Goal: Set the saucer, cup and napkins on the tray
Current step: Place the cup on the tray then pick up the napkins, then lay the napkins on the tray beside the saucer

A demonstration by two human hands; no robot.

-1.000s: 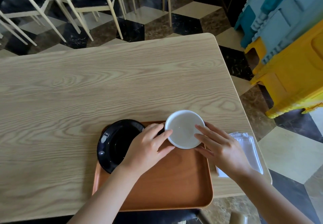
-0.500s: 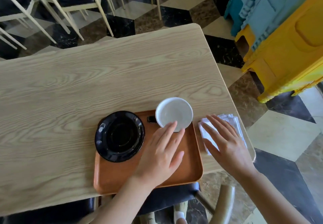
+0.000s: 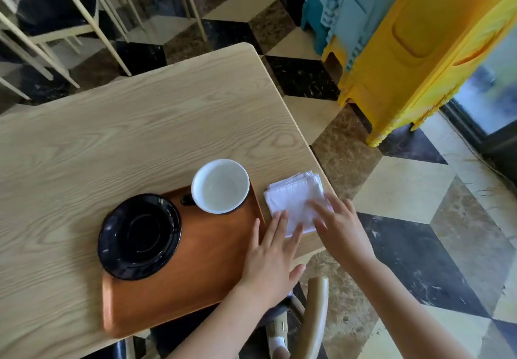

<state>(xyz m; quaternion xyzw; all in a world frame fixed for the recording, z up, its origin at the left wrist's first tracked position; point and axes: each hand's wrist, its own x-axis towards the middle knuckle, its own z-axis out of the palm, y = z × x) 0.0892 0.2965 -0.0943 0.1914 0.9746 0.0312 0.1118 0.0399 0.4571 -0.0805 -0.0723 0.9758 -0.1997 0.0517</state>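
Note:
An orange-brown tray [image 3: 201, 269] lies at the near edge of the wooden table [image 3: 140, 134]. A black saucer [image 3: 139, 236] rests on the tray's left part, overhanging its left rim. A cup [image 3: 220, 186], white inside and dark outside, stands on the tray's far right corner. A stack of white napkins [image 3: 293, 199] lies on the table just right of the tray. My left hand [image 3: 272, 258] is flat over the tray's right rim, fingertips touching the napkins' near edge. My right hand [image 3: 340, 225] rests with spread fingers on the napkins' near right part.
The table's right edge [image 3: 296, 112] runs just beyond the napkins. A curved chair back [image 3: 316, 314] sits below the near edge. Yellow and blue plastic furniture [image 3: 414, 50] is stacked to the right, and chairs [image 3: 56, 8] stand beyond the table.
Both hands let go of the cup, which now stands on the tray. My right hand moved right onto the napkins, and my left hand followed to their near edge.

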